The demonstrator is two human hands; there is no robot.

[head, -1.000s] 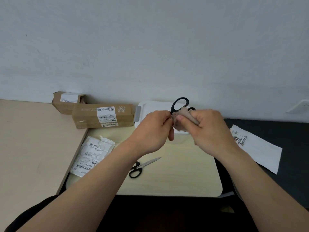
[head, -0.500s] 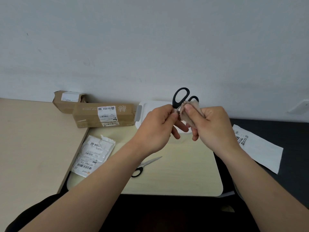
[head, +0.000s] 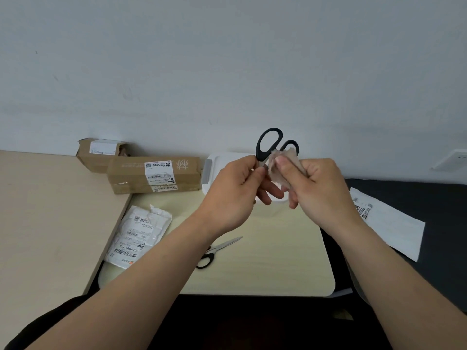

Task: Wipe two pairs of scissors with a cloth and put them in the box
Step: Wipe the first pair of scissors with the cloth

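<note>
- At the far left of the pale bench (head: 50,210), against the wall, a small torn cardboard carton (head: 101,155) is sitting, and a longer labelled carton (head: 154,175) is lying just beside it
- Nearer the person, a crumpled white mailer bag (head: 139,236) with barcode labels is lying across the seam between two bench sections
- Right of the bag, the second pair of scissors (head: 217,251) is lying flat on the bench, black handles towards the person, closed blades pointing up and right, partly hidden by the left forearm
- Behind the hands, the white box (head: 219,168) with a grey latch is standing by the wall, touching the longer carton's end
- The left hand (head: 235,190) is pinching the first pair of scissors (head: 267,142) between thumb and forefinger just below the handles, its other fingers hanging loosely extended
- Those scissors are being held in the air in front of the box, black loops pointing up, blades hidden
- The right hand (head: 321,188) is gripping the beige cloth (head: 280,165), fingers curled round it and thumb pressing it against the scissors
- Further right, a white printed packet (head: 389,223) is lying on a dark surface (head: 417,193)
</note>
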